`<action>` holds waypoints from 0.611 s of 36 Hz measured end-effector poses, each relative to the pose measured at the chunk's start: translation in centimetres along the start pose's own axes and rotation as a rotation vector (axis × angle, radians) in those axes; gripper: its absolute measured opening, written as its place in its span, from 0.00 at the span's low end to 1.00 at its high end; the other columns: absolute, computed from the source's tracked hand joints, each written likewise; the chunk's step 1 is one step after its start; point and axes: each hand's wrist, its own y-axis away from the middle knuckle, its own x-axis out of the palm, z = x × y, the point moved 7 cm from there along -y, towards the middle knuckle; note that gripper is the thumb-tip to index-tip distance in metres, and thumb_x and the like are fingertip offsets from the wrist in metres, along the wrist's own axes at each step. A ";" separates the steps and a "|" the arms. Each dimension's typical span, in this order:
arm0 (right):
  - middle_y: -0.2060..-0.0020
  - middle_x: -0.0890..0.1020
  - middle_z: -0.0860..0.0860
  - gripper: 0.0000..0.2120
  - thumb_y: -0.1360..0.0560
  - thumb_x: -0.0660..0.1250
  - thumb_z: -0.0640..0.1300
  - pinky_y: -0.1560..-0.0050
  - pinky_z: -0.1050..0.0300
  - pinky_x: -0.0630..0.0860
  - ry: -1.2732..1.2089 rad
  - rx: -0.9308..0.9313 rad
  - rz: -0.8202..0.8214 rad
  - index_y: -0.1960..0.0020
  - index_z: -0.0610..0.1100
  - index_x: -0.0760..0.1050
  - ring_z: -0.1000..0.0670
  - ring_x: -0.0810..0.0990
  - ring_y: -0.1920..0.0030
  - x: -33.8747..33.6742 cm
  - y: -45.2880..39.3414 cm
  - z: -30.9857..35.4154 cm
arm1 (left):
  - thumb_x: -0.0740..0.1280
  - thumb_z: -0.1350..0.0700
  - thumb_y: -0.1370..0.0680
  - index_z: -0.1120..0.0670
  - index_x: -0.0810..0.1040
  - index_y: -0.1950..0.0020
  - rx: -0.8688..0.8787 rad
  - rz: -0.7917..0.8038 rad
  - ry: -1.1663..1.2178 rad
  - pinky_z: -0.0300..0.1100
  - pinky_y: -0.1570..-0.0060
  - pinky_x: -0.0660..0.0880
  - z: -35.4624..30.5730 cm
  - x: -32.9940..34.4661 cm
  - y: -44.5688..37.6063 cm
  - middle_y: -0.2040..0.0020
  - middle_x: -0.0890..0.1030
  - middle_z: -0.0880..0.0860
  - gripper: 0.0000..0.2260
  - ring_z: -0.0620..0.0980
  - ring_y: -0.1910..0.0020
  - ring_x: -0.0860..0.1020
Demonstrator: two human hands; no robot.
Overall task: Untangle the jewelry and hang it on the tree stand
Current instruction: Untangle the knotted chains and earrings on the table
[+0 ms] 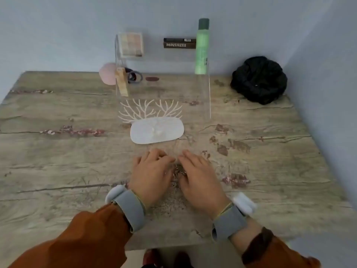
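Observation:
A small tangle of silvery jewelry (177,172) lies on the wooden table (58,151) between my two hands, mostly hidden by them. My left hand (150,174) rests palm down just left of it, fingers curled over its edge. My right hand (199,176) lies palm down just right of it, thumb touching the tangle. Whether either hand pinches a chain is hidden. The white tree stand (152,120), with two branching antlers on an oval base, stands a little beyond my fingertips with nothing hanging on it.
A clear acrylic shelf (209,97) stands behind the tree stand, holding a palette box (131,44), a dark box (179,43) and a green bottle (201,47). A pink sponge (108,73), hair ties (135,76) and a black cloth bundle (258,82) sit at the back.

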 end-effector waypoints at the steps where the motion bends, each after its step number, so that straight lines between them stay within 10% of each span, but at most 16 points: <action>1: 0.24 0.61 0.50 0.25 0.21 0.58 0.46 0.26 0.52 0.52 -0.001 -0.016 -0.028 0.25 0.46 0.60 0.48 0.57 0.26 -0.4 0.0 0.1 | 0.67 0.52 0.26 0.45 0.80 0.46 0.033 -0.008 0.018 0.48 0.51 0.67 -0.1 -0.3 0.0 0.48 0.77 0.49 0.10 0.54 0.50 0.75; 22: 0.52 0.65 0.53 0.16 0.29 0.68 0.51 0.52 0.56 0.70 0.165 -0.293 0.107 0.51 0.50 0.61 0.51 0.68 0.52 -0.5 -3.9 0.1 | 0.59 0.56 0.30 0.47 0.68 0.61 0.234 0.101 0.071 0.48 0.58 0.72 0.2 1.2 -3.4 0.59 0.71 0.45 0.03 0.52 0.56 0.75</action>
